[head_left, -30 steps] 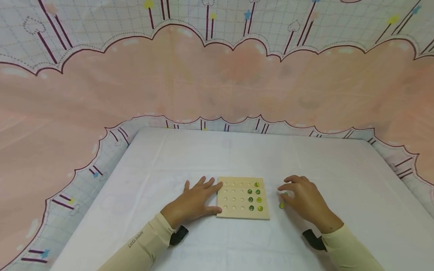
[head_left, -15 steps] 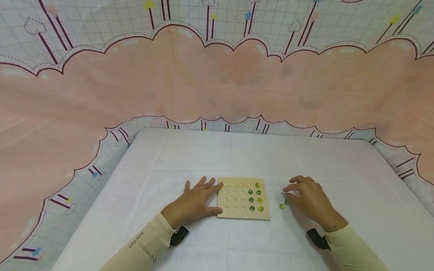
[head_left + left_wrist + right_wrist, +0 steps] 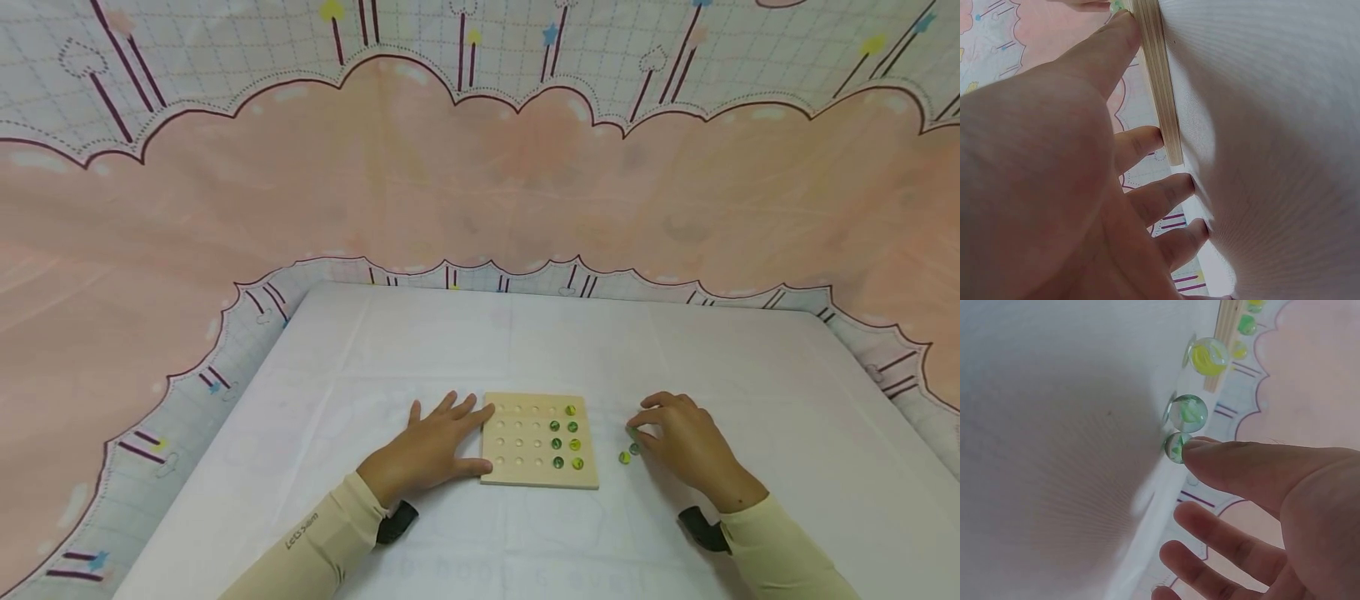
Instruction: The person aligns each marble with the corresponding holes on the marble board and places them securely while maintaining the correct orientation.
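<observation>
A square wooden board (image 3: 517, 477) with rows of small round hollows lies flat on the white table. Green and yellow glass marbles fill hollows in its two right-hand columns. Spread fingers of my left hand (image 3: 420, 450) touch the board's left side, thumb and index finger at its edge. To the right of the board, my right hand (image 3: 690, 446) pinches a green marble (image 3: 1174, 449) between thumb and index finger, low at the table. Beside it on the cloth rest another green marble (image 3: 1189, 414) and a yellow marble (image 3: 1209, 357).
A white cloth covers the table (image 3: 420, 342). Behind it hangs a pink and white patterned curtain (image 3: 480, 183). A black wrist camera (image 3: 396, 522) sits at the left cuff and another black camera (image 3: 702, 530) at the right.
My right hand has shifted slightly right, away from the board, and now pinches a green marble. The loose green marble beside the yellow one has come into sight. The left hand stays put.
</observation>
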### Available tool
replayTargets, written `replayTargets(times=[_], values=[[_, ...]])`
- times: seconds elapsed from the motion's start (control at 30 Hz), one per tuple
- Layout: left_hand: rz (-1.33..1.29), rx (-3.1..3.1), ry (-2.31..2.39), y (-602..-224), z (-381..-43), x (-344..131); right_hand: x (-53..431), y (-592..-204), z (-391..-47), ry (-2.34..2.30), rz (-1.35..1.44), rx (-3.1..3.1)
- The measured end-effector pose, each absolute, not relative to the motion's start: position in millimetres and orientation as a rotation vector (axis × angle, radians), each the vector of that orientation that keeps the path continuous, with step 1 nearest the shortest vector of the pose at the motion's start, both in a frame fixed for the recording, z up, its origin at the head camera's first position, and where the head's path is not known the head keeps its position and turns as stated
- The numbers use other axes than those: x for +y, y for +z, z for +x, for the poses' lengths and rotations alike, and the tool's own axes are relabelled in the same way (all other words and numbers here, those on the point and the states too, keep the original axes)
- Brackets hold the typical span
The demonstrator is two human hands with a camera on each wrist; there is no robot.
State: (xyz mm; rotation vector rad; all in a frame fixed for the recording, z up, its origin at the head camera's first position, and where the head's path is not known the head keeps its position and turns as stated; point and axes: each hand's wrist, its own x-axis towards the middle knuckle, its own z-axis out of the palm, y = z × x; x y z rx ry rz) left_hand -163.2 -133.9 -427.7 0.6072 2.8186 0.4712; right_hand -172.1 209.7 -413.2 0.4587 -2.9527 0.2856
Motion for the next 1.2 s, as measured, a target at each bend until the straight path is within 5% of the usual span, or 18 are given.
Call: replayTargets(times=[1.2], values=[[0.587,2.804,0.47,-426.8,-162.9,-133.1,202.1,-409.5,-176.9,0.316,0.478,-2.928]])
